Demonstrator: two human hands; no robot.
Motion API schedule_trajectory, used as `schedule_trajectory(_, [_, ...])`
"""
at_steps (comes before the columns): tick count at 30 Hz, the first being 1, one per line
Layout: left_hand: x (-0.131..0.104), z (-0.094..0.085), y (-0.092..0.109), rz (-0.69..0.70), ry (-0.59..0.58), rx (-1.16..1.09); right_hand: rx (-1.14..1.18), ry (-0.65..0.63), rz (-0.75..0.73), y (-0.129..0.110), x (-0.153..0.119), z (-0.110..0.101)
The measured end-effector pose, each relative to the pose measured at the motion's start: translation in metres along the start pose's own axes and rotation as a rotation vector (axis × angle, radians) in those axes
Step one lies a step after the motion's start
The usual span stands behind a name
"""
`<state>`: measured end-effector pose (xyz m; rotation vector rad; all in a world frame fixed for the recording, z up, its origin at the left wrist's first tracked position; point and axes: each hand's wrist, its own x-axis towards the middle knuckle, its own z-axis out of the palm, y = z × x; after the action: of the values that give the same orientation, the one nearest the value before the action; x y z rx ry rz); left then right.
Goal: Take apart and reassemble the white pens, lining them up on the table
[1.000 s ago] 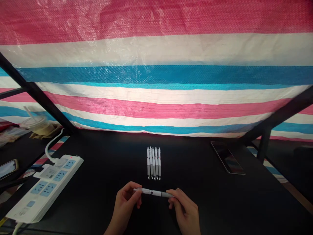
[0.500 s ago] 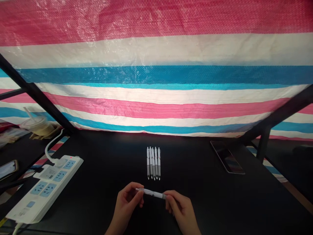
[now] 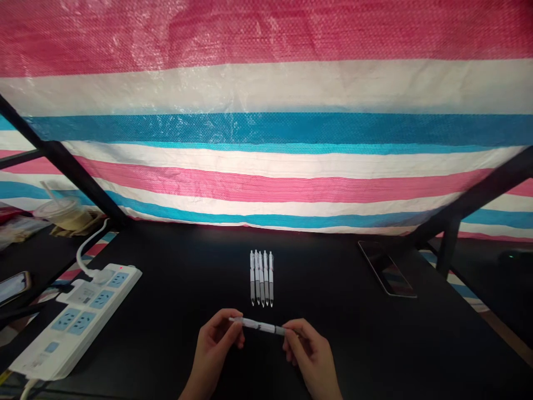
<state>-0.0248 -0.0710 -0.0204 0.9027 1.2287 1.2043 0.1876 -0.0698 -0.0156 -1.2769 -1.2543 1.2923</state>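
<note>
A white pen (image 3: 263,326) with a grey grip is held nearly level between both hands, above the black table near its front edge. My left hand (image 3: 221,339) pinches the clicker end between thumb and fingers. At the grey end, my right hand (image 3: 306,344) is closed on the pen, and its tip is hidden by the fingers. Just beyond the hands, several similar white pens (image 3: 261,278) lie side by side on the table, tips toward me.
A white power strip (image 3: 79,322) with a cable plugged in lies at the left. A dark phone (image 3: 386,269) rests at the right. Past the table's left side are a lidded cup (image 3: 62,211) and another phone (image 3: 14,288). Striped sheeting (image 3: 266,128) hangs behind.
My right hand has shifted slightly right along the pen, and more of the grey grip shows. The pen looks rotated a little. My left hand has barely moved.
</note>
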Motion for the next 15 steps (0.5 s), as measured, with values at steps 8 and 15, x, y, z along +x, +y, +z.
schedule_trajectory(8, [0.0004, 0.0003, 0.0004, -0.009, 0.005, -0.076, 0.048, -0.039, 0.048, -0.0004, -0.0024, -0.0008])
schedule_trajectory(15, [0.0004, 0.0009, 0.0009, -0.003, 0.018, -0.093, 0.082, -0.060, 0.079, -0.0029, -0.0025, -0.0023])
